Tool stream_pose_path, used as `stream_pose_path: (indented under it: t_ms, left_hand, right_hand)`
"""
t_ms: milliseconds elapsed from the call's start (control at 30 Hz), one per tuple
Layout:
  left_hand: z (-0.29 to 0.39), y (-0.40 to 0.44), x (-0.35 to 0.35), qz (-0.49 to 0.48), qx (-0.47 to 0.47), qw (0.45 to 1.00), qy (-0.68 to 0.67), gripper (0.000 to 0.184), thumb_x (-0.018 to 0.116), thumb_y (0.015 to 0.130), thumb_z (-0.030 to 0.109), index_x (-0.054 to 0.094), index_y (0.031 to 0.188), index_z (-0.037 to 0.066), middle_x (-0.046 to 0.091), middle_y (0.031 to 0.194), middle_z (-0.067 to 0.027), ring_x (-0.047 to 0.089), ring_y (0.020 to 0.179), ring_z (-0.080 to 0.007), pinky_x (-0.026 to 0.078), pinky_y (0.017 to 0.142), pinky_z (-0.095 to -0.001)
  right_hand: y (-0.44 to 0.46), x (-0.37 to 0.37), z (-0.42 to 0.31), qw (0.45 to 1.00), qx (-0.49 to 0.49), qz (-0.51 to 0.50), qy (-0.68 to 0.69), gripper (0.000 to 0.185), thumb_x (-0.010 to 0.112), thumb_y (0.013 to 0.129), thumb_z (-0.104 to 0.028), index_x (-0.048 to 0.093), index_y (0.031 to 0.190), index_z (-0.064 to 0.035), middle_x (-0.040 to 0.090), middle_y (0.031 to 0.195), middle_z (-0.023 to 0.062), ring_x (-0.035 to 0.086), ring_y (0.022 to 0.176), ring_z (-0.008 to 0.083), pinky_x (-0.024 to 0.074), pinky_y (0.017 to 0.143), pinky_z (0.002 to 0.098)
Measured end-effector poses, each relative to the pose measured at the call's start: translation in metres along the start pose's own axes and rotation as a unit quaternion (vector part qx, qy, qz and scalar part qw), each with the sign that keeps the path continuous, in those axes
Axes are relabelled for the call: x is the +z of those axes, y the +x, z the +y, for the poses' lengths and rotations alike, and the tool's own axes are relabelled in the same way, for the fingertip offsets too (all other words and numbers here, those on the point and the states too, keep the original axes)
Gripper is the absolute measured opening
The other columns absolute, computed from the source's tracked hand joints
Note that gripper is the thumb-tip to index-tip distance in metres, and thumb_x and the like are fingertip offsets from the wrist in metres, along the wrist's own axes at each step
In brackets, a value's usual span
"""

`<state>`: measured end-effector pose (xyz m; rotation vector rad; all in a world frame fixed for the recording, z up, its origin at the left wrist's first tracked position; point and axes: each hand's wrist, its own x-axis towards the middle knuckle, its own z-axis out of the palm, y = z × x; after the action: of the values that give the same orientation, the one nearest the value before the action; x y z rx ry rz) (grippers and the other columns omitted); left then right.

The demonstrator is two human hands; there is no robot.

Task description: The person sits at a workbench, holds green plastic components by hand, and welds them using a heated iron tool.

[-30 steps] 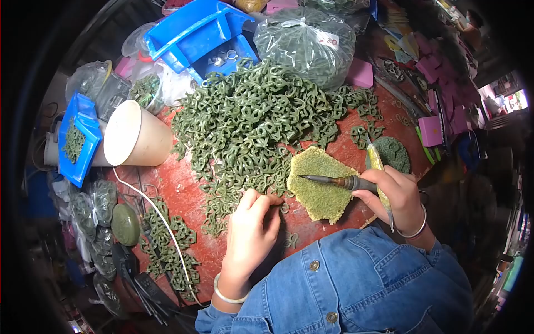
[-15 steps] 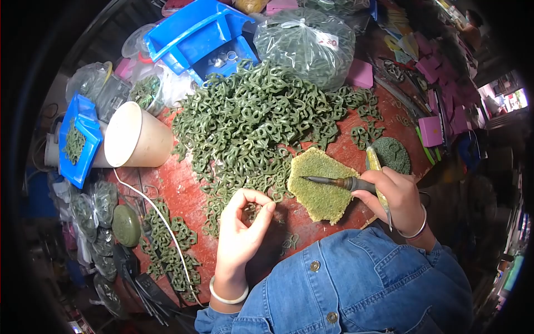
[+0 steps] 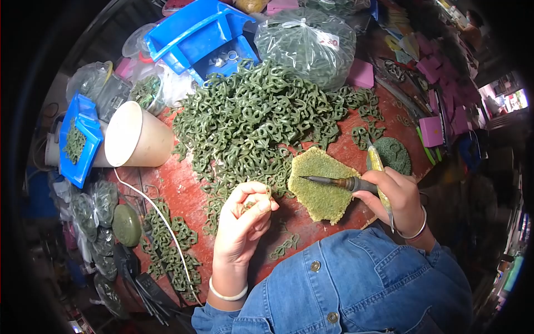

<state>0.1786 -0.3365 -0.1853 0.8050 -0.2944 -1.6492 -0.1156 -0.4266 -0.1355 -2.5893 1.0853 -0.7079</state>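
My left hand (image 3: pixel 242 222) is closed, and a small green wax piece (image 3: pixel 269 192) shows between its thumb and forefinger. More green may be tucked in the curled fingers, but they mostly hide it. In my right hand (image 3: pixel 397 200) lies a soldering iron (image 3: pixel 346 182) with a dark pointed tip. The same hand also holds a slim yellow tool (image 3: pixel 380 167), whose thin metal end points down; its kind is unclear. Beneath the iron's tip is a rough yellow-green pad (image 3: pixel 317 203); whether they touch I cannot tell. A heap of green wax pieces (image 3: pixel 261 117) spreads beyond both hands.
On the red table (image 3: pixel 186 183) stands a white cup (image 3: pixel 156 139). Blue bins (image 3: pixel 192 33) and a clear bag of green pieces (image 3: pixel 306 53) line the back. At right lies a round dark green pad (image 3: pixel 392 156). A white cord (image 3: pixel 158 211) crosses the left side.
My left hand has risen slightly and its fingers have curled in, with a green piece now showing at the fingertips. Loose pieces near the jacket show more fully. My right hand barely moves.
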Motion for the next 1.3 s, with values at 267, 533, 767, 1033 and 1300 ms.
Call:
stream_pose_path:
  t_ms: [267,533,767,1033,1300]
  left_hand:
    - [0.001,-0.001,0.002,0.013,0.005,0.999,0.034,0.034,0.069,0.094,-0.002,0.059,0.126,0.002,0.070,0.096,-0.0094,0.046,0.058,-0.0007,0.032,0.047,-0.0152]
    - [0.001,-0.002,0.006,0.022,0.008,0.999,0.036,0.040,0.069,0.092,-0.004,0.058,0.130,0.000,0.067,0.094,-0.0063,0.045,0.058,-0.0003,0.032,0.048,-0.0146]
    - [0.003,-0.002,0.006,0.019,-0.007,0.999,0.026,0.044,0.067,0.094,-0.002,0.056,0.136,-0.002,0.066,0.094,-0.0059,0.043,0.059,-0.0005,0.032,0.048,-0.0147]
    - [0.001,-0.001,0.002,0.006,-0.007,1.000,0.010,0.049,0.068,0.092,-0.003,0.054,0.139,-0.001,0.060,0.091,-0.0008,0.043,0.060,0.0001,0.032,0.049,-0.0146]
    - [0.006,-0.003,0.010,0.023,-0.019,1.000,0.006,0.051,0.068,0.092,-0.004,0.054,0.141,-0.002,0.057,0.092,0.0013,0.042,0.062,0.0003,0.032,0.050,-0.0146]
  right_hand:
    - [0.000,0.001,0.000,1.000,-0.004,0.003,0.000,0.032,0.087,0.078,-0.019,0.069,0.099,-0.0031,0.064,0.079,0.0084,0.065,0.060,0.0260,0.0514,0.054,0.0351]
    - [0.000,0.001,0.000,1.000,0.001,-0.008,0.000,0.031,0.087,0.079,-0.020,0.069,0.099,-0.0041,0.063,0.078,0.0081,0.064,0.059,0.0259,0.0510,0.053,0.0355]
    - [0.000,0.001,-0.001,1.000,0.010,0.004,0.004,0.031,0.086,0.079,-0.022,0.070,0.099,-0.0048,0.062,0.077,0.0080,0.064,0.059,0.0261,0.0513,0.054,0.0356]
    - [0.002,0.004,0.000,1.000,-0.004,0.019,0.023,0.032,0.087,0.078,-0.017,0.070,0.100,-0.0042,0.064,0.079,0.0086,0.065,0.061,0.0268,0.0513,0.054,0.0353]
    - [0.004,0.011,-0.007,0.997,-0.030,0.036,0.055,0.031,0.087,0.078,-0.017,0.069,0.100,-0.0037,0.065,0.079,0.0085,0.065,0.061,0.0244,0.0506,0.053,0.0345]
